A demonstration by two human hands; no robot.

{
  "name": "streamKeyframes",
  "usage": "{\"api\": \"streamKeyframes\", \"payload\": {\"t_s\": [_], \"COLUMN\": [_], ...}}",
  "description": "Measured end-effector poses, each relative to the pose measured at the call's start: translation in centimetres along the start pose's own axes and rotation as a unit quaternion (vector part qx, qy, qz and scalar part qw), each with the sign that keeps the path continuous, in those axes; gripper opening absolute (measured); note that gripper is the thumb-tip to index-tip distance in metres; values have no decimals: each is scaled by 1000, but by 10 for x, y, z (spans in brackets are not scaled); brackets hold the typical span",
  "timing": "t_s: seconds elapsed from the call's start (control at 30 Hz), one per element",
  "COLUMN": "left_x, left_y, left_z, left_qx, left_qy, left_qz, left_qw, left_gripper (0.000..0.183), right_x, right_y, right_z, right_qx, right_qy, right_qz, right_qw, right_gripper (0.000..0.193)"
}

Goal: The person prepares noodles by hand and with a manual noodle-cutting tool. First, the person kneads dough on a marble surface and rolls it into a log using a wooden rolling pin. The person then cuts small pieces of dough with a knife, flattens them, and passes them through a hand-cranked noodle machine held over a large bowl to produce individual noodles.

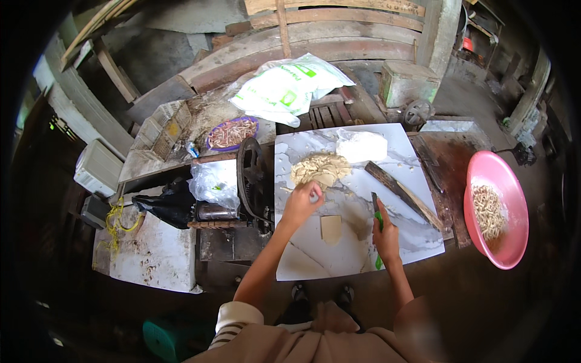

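Right hand (387,237) grips 1 green-handled knife (378,220); left hand (302,203), hold unclear, curls by 1 dough mound (317,167), 1 beige square (331,229).

the left forearm (266,266) slants across the left edge of the board (302,260), the left hand (305,201) over its left half, fingers bent inward; the right forearm (400,279) crosses its near edge, the right hand (387,237) curled tight.

Over the marbled board (299,257), the right hand (387,238) hides the middle of a green handle (379,262). Below this board, the right sleeve (417,327) is blurred and the shirt (339,348) cut off.
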State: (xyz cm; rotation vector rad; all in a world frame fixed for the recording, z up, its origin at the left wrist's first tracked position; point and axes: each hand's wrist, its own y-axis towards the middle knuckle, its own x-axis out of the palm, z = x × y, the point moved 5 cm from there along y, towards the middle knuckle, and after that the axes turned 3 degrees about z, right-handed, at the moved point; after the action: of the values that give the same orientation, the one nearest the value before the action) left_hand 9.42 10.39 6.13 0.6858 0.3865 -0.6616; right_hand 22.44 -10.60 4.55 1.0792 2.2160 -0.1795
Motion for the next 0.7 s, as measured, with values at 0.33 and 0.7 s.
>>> {"api": "streamKeyframes", "payload": {"t_s": [0.33,0.7], "left_x": [20,5], "left_y": [51,-56], "left_z": [-62,23], "left_qx": [-169,-99], "left_qy": [46,55], "left_qz": [97,104], "left_qw": [980,988], "left_gripper": [20,19], "right_x": [9,15], "right_y": [27,20], "right_z": [11,-5], "right_qx": [-14,-258], "right_qy": [23,-90], "right_qz": [-79,-258], "right_qw": [996,927], "right_gripper": [54,61]}}
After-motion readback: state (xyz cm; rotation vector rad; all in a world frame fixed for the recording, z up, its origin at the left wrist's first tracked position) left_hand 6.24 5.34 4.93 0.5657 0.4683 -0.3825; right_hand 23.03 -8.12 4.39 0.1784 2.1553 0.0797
